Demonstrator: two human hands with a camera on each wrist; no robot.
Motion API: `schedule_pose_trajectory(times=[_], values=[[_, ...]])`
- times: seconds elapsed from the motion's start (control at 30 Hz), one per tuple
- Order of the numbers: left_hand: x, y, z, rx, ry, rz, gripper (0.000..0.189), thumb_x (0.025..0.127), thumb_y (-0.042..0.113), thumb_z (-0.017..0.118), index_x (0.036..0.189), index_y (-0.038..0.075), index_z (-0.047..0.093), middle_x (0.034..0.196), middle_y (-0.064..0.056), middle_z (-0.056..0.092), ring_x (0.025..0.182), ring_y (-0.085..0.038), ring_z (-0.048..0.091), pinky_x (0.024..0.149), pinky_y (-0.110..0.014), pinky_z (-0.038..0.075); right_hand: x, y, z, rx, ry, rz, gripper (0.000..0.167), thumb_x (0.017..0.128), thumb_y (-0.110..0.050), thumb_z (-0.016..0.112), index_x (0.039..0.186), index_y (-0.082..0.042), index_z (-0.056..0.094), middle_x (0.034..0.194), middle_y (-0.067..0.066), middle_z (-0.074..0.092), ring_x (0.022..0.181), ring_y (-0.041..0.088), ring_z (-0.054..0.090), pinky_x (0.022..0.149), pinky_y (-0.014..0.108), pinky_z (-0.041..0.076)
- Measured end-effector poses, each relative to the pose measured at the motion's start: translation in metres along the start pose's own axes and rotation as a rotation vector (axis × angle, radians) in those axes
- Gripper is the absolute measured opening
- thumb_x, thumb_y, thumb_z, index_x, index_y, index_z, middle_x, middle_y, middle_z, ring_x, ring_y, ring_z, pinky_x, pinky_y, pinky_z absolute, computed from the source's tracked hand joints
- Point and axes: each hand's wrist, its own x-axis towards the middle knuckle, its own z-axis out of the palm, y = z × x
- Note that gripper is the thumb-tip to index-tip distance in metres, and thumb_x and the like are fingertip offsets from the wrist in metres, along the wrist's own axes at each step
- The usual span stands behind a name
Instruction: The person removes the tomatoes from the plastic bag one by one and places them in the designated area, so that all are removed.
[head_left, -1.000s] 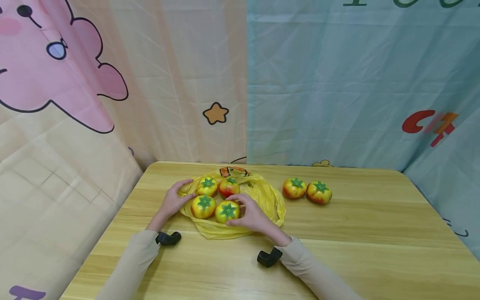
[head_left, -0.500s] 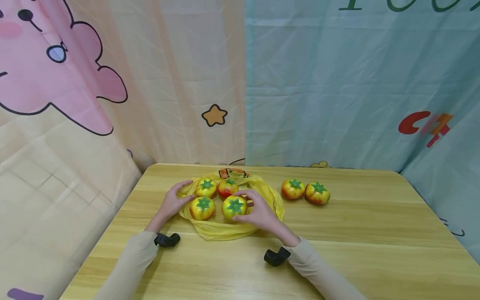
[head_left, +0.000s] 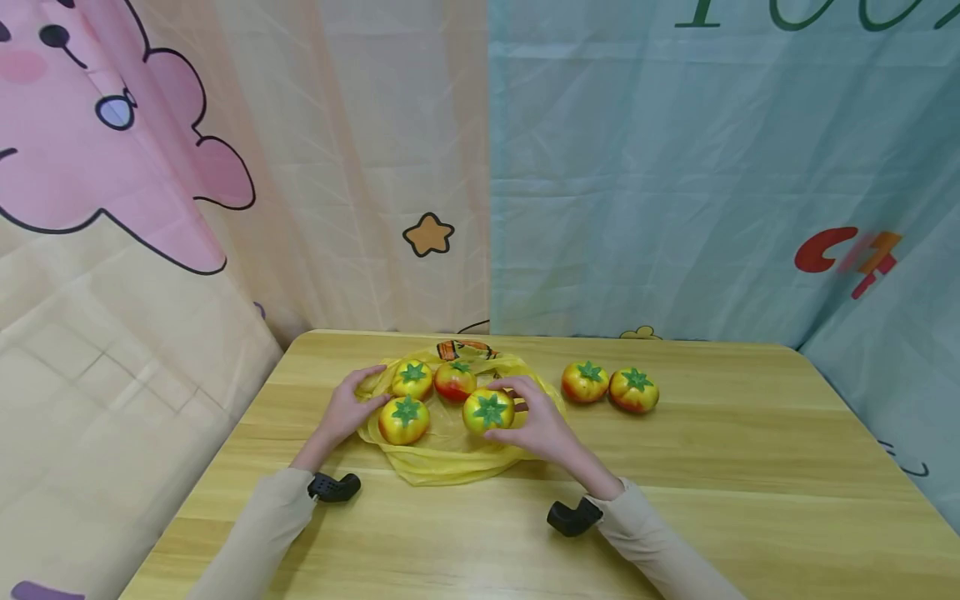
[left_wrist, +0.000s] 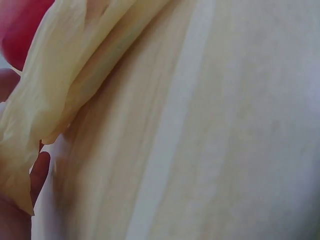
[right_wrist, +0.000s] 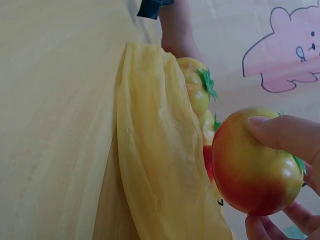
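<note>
My right hand (head_left: 546,423) holds a yellow-red tomato (head_left: 488,411) with a green star-shaped top, thumb on one side and fingers on the other. In the right wrist view this tomato (right_wrist: 257,162) is raised beside the bag's rim. Under it lies a yellow plastic bag (head_left: 450,468), spread wide on the table. Three more tomatoes sit in the bag: one at the front left (head_left: 403,420), one behind it (head_left: 412,379), and a redder one (head_left: 454,382). My left hand (head_left: 347,412) holds the bag's left edge; folds of the bag (left_wrist: 55,85) partly cover its fingers.
Two tomatoes stand on the wooden table (head_left: 712,442) right of the bag, one nearer (head_left: 585,382) and one farther right (head_left: 634,390). A printed curtain (head_left: 360,167) hangs along the table's back edge. Black wrist mounts (head_left: 574,517) stick out from both sleeves.
My right hand has drawn the held tomato rightward, away from the front-left tomato, and it looks slightly raised. My left hand stays at the bag's left edge. The view has shifted slightly.
</note>
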Motion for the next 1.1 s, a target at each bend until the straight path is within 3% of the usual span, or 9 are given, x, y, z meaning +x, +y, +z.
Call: schedule_pose_trajectory(times=[0.83, 1.1], values=[[-0.001, 0.002, -0.004, 0.002, -0.021, -0.029, 0.052, 0.086, 0.008, 0.069, 0.134, -0.001, 0.05, 0.141, -0.025, 0.046, 0.135, -0.042, 0.036, 0.115, -0.058, 0.022, -0.027, 0.021, -0.06, -0.094, 0.145, -0.002, 0.061, 0.067, -0.015, 0.088, 0.122, -0.014, 0.06, 0.119, 0.007, 0.058, 0.103, 0.021, 0.057, 0.085, 0.036, 0.054], [-0.001, 0.006, -0.006, -0.039, -0.03, -0.038, 0.053, 0.087, 0.009, 0.069, 0.135, -0.002, 0.049, 0.142, -0.025, 0.045, 0.136, -0.041, 0.035, 0.116, -0.059, 0.02, -0.037, 0.029, -0.082, -0.127, 0.174, 0.015, 0.062, 0.067, -0.013, 0.088, 0.122, -0.01, 0.06, 0.122, 0.009, 0.058, 0.104, 0.023, 0.057, 0.085, 0.034, 0.055]])
